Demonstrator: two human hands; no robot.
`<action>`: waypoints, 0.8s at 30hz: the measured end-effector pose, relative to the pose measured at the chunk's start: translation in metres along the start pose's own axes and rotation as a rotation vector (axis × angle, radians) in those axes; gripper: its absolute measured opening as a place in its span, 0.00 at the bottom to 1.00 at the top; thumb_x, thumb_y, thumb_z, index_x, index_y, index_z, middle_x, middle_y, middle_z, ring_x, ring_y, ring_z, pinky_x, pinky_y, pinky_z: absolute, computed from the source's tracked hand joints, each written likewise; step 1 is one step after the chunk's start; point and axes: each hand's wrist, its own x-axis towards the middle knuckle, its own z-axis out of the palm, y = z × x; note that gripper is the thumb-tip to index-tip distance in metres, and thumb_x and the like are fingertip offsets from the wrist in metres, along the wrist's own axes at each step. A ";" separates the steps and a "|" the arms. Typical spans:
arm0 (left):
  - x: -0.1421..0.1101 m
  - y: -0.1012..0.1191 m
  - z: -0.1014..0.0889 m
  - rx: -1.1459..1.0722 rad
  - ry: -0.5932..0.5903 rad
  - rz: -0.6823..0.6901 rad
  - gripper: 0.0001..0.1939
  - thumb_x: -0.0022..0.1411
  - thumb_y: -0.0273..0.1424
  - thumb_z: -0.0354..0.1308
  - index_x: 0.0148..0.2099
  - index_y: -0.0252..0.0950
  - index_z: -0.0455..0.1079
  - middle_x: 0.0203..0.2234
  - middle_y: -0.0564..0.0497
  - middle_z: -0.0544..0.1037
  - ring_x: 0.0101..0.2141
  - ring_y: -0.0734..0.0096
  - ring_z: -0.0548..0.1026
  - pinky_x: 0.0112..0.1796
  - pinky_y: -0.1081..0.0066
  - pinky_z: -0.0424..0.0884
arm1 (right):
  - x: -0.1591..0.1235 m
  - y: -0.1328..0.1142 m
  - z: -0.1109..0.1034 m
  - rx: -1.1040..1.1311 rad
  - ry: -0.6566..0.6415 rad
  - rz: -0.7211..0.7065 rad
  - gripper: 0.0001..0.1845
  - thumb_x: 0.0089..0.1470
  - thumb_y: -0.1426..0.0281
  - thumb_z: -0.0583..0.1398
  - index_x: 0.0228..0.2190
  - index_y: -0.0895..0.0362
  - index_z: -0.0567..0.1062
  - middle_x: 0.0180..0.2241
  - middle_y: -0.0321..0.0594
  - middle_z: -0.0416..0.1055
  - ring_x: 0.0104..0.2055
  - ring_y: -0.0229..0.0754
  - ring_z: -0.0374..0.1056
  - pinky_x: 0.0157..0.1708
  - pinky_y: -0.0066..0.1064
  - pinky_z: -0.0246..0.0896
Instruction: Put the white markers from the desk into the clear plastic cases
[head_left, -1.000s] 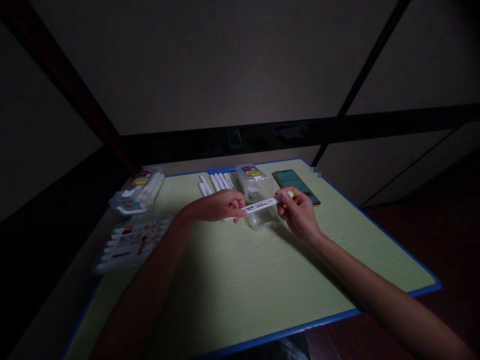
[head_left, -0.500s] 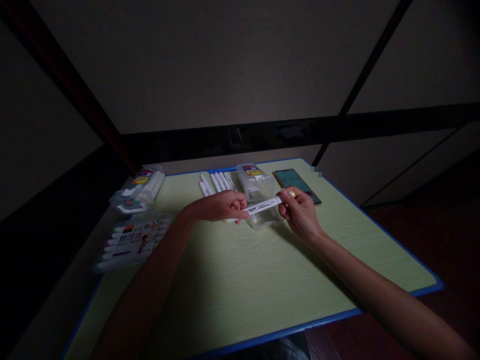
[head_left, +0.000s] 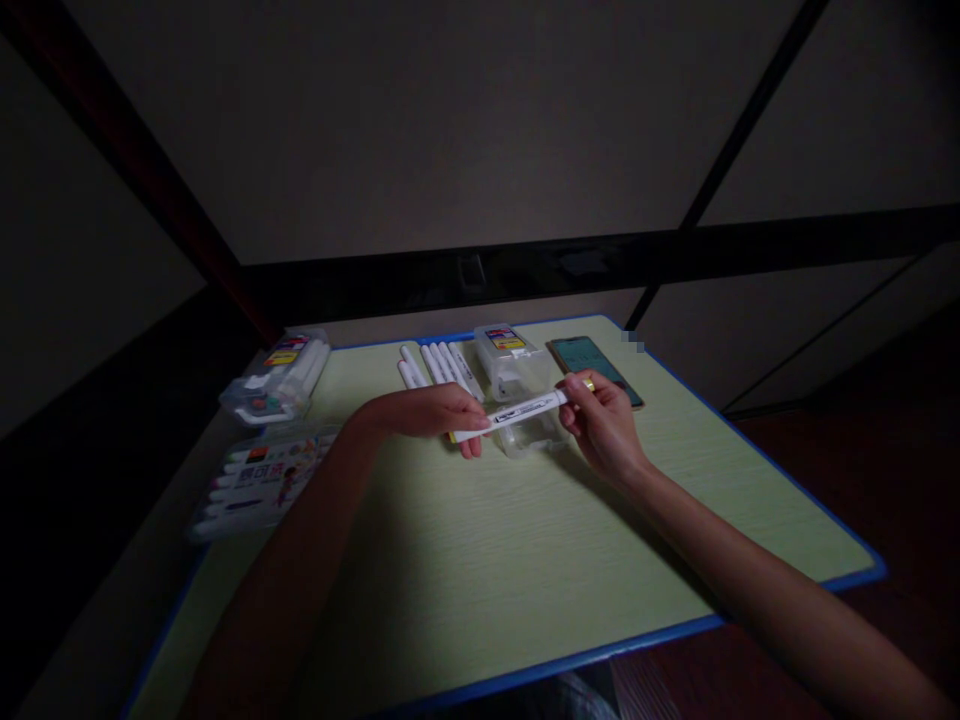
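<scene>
Table (head_left: 540,560): pale green top, blue edging. Far left: clear case of markers (head_left: 289,378); flat marker case (head_left: 259,485) on near side of it. Far middle: loose white markers (head_left: 442,362); open clear box (head_left: 521,370) just right of them; phone (head_left: 589,362) farther right.

"Anything different from where you're steering?"
"My left hand (head_left: 439,408) has uncurled: its fingers (head_left: 471,450) now straighten below the pen (head_left: 529,408), leaving more of its barrel showing."
</scene>
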 end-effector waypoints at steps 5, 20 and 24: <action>0.003 -0.005 0.000 -0.092 -0.018 0.001 0.12 0.57 0.33 0.53 0.28 0.32 0.72 0.21 0.51 0.76 0.25 0.76 0.73 0.29 0.78 0.64 | -0.001 0.000 0.000 0.006 0.003 0.021 0.18 0.42 0.56 0.64 0.21 0.57 0.67 0.11 0.26 0.59 0.12 0.26 0.49 0.11 0.19 0.42; 0.004 -0.005 0.001 -0.109 0.064 -0.024 0.06 0.52 0.29 0.55 0.26 0.33 0.65 0.18 0.55 0.72 0.21 0.78 0.70 0.26 0.76 0.63 | -0.001 -0.003 0.000 0.082 0.013 0.070 0.09 0.40 0.66 0.63 0.20 0.57 0.69 0.14 0.28 0.61 0.13 0.26 0.52 0.11 0.18 0.44; 0.005 -0.005 0.002 -0.090 0.091 -0.033 0.07 0.49 0.31 0.57 0.26 0.33 0.63 0.17 0.55 0.71 0.21 0.78 0.69 0.25 0.76 0.62 | -0.001 -0.003 -0.001 0.081 0.012 0.079 0.07 0.40 0.68 0.62 0.21 0.57 0.69 0.14 0.28 0.61 0.14 0.26 0.52 0.11 0.18 0.45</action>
